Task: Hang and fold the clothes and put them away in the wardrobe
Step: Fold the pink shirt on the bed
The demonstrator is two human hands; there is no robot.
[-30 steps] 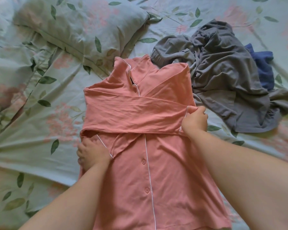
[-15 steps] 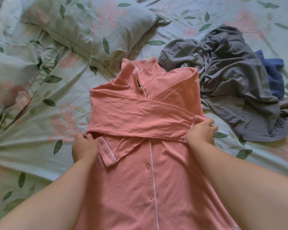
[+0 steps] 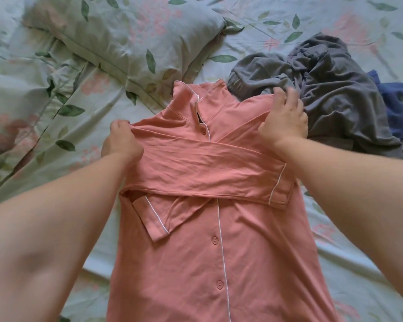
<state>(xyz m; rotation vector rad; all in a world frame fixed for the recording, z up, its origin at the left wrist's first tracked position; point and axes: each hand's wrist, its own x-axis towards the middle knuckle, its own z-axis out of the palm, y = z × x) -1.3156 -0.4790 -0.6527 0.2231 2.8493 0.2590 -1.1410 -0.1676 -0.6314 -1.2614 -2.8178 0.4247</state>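
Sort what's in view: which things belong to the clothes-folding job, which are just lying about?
Job: salmon-pink white-piped buttoned shirt, gripped by left hand and right hand; crumpled grey garment; blue garment.
Lying about: leaf-print pillow; leaf-print bedsheet.

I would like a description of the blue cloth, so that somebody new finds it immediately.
Start from the floral bed sheet and go to its upper right, where a crumpled grey garment lies beside the pink shirt. The blue cloth peeks out at that heap's right edge, the only blue thing there.
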